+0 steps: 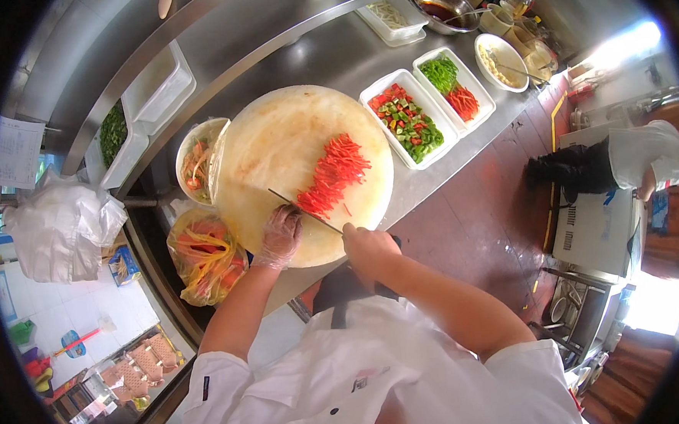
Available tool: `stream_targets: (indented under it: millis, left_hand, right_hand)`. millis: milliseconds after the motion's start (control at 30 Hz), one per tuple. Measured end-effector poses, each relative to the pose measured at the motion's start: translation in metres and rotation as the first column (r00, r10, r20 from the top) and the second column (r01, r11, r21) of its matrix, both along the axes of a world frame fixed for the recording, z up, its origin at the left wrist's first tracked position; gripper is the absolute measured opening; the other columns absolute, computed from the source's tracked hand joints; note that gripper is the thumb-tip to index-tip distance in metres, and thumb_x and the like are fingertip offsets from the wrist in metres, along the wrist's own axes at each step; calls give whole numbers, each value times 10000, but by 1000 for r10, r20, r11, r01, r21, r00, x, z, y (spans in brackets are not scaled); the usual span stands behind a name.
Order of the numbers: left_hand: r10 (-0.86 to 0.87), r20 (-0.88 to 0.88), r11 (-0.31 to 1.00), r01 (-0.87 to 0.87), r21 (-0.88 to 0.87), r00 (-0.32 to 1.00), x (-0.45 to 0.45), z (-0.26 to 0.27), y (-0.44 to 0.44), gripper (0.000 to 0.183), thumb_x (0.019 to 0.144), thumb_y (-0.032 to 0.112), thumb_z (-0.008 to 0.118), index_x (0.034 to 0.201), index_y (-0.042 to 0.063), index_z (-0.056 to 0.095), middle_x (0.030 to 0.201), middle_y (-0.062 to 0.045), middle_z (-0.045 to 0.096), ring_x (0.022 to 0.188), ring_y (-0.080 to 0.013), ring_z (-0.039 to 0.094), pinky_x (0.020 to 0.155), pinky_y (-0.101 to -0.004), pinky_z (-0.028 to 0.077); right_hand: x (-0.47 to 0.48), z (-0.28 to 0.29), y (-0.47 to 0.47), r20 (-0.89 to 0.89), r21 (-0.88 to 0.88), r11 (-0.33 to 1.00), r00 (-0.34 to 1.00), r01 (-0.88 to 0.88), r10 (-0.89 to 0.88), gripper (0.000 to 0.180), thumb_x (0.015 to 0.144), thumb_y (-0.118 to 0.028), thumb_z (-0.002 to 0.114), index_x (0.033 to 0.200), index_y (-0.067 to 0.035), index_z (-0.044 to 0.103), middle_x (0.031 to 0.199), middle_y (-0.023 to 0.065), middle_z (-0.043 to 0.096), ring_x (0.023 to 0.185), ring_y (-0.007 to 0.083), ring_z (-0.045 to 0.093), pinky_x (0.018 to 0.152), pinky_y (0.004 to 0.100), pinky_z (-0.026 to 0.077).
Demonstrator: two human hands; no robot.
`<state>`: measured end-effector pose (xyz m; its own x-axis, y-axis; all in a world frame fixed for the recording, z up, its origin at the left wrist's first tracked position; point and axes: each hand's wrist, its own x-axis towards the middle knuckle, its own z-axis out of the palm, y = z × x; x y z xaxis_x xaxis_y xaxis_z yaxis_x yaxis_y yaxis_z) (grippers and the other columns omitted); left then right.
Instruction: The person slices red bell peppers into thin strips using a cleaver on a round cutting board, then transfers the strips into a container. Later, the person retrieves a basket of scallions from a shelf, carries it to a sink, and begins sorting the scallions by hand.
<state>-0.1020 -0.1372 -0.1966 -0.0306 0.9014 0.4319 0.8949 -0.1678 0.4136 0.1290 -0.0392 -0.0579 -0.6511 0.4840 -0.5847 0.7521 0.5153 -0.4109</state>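
My right hand (370, 249) grips the handle of a kitchen knife (311, 213), whose blade shows edge-on as a thin dark line over the round chopping block (266, 124). Beside the blade, my left hand (282, 232) wears a clear plastic glove, its fingers curled down near the block. Whatever lies beneath those fingers is hidden. A heap of shredded red pepper (334, 175) lies on the far side of the blade, with a few loose strips near it. To the left, a yellow plastic bag (206, 256) holds red pieces, close to my left forearm.
A bag-lined bowl (196, 162) of scraps abuts the block's left side. On the right stand a tray of diced peppers (406, 119) and a tray of green and red shreds (454, 91). A metal shelf (239, 59) spans behind. Another person (630, 159) stands across the floor.
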Motion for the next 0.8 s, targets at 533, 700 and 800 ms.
stream_targets:
  millis: [533,700,800]
  left_hand:
    - [184,112,981,-176,-79,977,14,126,-22,258,893,22,665,1147,19,615,1131,-170,637,1065,-385,613,956,-475,511]
    - [-103,171,958,144,-247,980,43,135,-11,278,875,46,683,1147,45,628,1139,-150,620,1111,-374,590,986,-476,492]
    - [-144,102,960,164,-226,984,40,115,5,253,893,106,678,1142,77,643,1154,-140,607,1110,-364,595,976,-476,499]
  right_hand:
    - [48,6,-27,-410,348,907,908,238,-80,437,937,-287,687,1277,-44,561,927,116,665,891,301,702,759,424,568]
    - [37,-17,-56,-393,323,911,912,257,-118,539,908,-281,714,1358,-43,535,979,104,656,956,274,687,802,401,564]
    - [35,-26,-69,-393,317,906,908,279,-143,560,904,-277,716,1378,-39,537,996,95,649,969,265,681,812,392,561]
